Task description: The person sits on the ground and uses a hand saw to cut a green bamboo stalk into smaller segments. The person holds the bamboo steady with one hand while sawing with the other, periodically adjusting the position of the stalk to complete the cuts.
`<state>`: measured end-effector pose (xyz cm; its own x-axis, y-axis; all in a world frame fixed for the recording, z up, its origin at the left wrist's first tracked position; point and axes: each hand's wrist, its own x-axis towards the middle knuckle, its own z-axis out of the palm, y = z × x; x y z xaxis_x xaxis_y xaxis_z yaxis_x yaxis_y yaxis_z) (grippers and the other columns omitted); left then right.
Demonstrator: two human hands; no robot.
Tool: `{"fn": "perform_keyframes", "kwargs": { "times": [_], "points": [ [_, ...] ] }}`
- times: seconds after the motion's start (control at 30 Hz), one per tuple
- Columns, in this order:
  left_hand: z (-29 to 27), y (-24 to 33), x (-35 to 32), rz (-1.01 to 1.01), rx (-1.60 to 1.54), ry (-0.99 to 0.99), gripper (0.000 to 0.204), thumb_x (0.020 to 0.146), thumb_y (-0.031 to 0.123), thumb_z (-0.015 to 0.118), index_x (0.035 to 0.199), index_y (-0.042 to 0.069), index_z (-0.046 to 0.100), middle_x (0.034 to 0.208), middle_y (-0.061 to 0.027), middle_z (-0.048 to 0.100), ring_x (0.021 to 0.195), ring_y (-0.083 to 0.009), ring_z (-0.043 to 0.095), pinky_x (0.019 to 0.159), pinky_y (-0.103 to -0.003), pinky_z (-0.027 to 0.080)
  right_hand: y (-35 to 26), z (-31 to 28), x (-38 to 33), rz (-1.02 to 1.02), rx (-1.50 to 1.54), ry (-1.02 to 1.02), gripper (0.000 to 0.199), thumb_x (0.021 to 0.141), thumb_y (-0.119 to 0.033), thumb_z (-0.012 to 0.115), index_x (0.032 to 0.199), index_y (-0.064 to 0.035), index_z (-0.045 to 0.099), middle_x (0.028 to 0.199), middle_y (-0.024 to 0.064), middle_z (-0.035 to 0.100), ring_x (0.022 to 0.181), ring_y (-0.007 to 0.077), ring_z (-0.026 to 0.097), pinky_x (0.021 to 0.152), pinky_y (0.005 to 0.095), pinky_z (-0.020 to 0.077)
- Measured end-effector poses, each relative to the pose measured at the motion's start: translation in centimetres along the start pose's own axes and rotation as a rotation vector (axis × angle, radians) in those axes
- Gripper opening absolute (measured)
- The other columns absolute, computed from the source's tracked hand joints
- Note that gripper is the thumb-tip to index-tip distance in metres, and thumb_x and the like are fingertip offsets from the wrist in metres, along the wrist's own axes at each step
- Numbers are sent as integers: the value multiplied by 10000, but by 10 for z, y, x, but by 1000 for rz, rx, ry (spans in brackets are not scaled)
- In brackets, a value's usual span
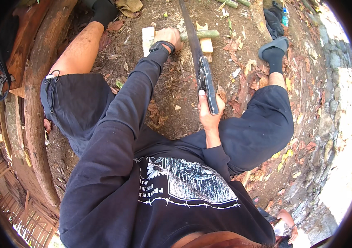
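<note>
My left hand (169, 38) is wrapped round one end of a short, greenish-brown stick (209, 34), with a dark watch or band on that wrist. The stick lies across pale wooden blocks (148, 40) on the ground between my feet. My right hand (210, 110) grips the black handle of a handsaw (192, 36). Its long dark blade points away from me and crosses the stick, just right of my left hand. The blade's tip runs past the upper edge of the view, and its cutting teeth cannot be made out.
Dry leaves and chips litter the brown soil. A long log (39, 124) and a slatted bamboo structure (6, 198) stand on the left. Cut green sticks (227, 3) and a dark bag (273, 20) lie at the far side. A stone edge (330, 111) runs along the right; another person (286, 223) shows behind.
</note>
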<state>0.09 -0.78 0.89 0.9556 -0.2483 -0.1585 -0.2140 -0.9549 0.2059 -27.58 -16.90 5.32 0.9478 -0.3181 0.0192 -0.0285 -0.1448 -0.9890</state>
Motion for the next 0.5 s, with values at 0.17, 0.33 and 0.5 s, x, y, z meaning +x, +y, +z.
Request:
{"fn": "perform_keyframes", "kwargs": {
  "times": [0.17, 0.33, 0.5],
  "points": [
    [5, -5, 4, -28, -40, 24, 410, 884, 413, 765, 1023, 34, 832, 1034, -246, 800, 1004, -396, 790, 923, -469, 631, -32, 14, 14, -71, -120, -2, 176, 1017, -133, 763, 931, 13, 712, 686, -9, 583, 630, 66, 505, 578, 292, 426],
    [9, -6, 15, -90, -37, 21, 417, 888, 397, 767, 1039, 12, 825, 1083, -253, 795, 1041, -393, 786, 941, -470, 628, -31, -10, -15, -95, -205, -80, 191, 1017, -139, 761, 907, 8, 707, 642, 0, 520, 593, 75, 486, 547, 319, 409],
    [9, -6, 5, -16, -14, 56, 380, 880, 391, 765, 1029, 48, 835, 1037, -239, 802, 989, -388, 795, 902, -469, 638, -42, -52, -90, 43, -132, -37, 129, 1001, -70, 747, 956, 46, 710, 646, 15, 561, 589, 69, 502, 549, 292, 429]
  ]
}}
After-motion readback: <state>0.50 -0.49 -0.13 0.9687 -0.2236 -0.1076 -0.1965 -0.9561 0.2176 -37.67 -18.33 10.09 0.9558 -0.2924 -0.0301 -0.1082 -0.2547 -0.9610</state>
